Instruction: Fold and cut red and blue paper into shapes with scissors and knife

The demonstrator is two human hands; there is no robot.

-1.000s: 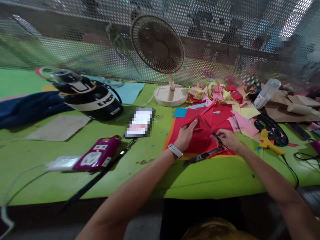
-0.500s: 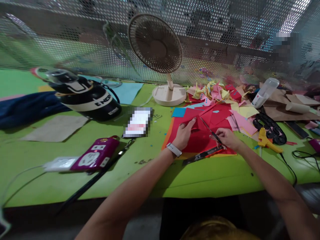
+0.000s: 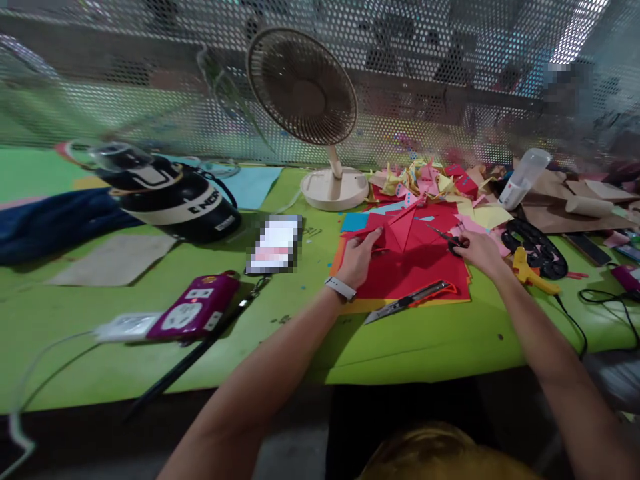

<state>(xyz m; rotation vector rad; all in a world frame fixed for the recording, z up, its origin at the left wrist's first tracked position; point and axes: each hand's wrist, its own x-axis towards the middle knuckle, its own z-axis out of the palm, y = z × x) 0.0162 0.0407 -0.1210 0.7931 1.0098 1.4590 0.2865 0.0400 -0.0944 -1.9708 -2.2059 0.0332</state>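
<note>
My left hand [image 3: 359, 257] pinches a folded piece of red paper [image 3: 401, 230] by its left side, holding it over a stack of red sheets [image 3: 415, 277]. In my right hand [image 3: 474, 248] is a pair of scissors [image 3: 447, 237], their blades pointing left toward the red piece but apart from it. A utility knife [image 3: 410, 302] with an orange handle lies across the front edge of the stack. Orange and yellow sheets show under the red ones.
Behind the stack stand a fan [image 3: 334, 189] and a heap of cut paper [image 3: 430, 179]. To the right lie a yellow glue gun [image 3: 534, 273], a black coiled object [image 3: 535, 248] and a clear bottle [image 3: 524, 179]. Leftward are a phone [image 3: 275, 243], a purple power strip [image 3: 193, 308] and a black flask [image 3: 185, 203].
My right hand has drawn the scissors away to the right and up, off the red piece. The red piece now shows opened into a pointed shape, and the knife is uncovered.
</note>
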